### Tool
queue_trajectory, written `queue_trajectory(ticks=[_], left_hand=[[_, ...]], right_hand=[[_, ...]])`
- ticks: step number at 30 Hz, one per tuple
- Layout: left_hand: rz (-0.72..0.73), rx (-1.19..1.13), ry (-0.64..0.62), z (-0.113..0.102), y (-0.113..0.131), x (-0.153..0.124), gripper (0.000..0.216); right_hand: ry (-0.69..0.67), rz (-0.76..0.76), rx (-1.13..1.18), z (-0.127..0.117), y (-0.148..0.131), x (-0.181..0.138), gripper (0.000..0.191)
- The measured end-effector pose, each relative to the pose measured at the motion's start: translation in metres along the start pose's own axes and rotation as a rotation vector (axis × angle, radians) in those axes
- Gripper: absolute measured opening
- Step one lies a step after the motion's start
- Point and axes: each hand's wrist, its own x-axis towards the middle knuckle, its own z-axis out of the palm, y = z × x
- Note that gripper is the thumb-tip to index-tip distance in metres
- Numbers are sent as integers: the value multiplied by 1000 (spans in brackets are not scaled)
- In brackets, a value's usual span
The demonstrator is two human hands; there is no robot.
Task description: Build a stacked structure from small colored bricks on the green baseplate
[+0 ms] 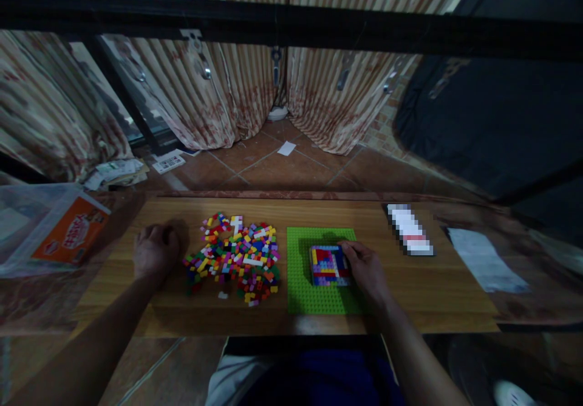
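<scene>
On a green studded baseplate (298,296) sits a low block of toy building bricks (324,265) in red, blue, purple, yellow and white. My right hand (367,269) is closed at the right edge of this brick block, its fingertips on the upper right corner. Whether a loose brick is also between those fingers cannot be seen. To the left lies a loose pile of small multicoloured bricks (246,251). My left hand (155,251) rests on the tabletop left of the pile, apart from it, with fingers curled in; their inside is hidden.
The wooden table (273,326) also carries a phone-like object (410,230), pixelated, at the right. A pale sheet (485,259) lies past the right end. At the left stands a clear plastic box (31,202) with an orange label. A dark bar (291,23) crosses above, before curtains.
</scene>
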Motion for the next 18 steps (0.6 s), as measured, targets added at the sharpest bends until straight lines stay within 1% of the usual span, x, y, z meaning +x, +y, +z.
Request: queue_trajectory(ticks=[8, 18], left_hand=[[8, 12, 19, 6, -5, 3, 38], [8, 19, 39, 10, -7, 3, 37]], right_hand=[[14, -64, -93, 3, -1, -2, 43], [58, -121, -126, 8, 2, -6, 45]])
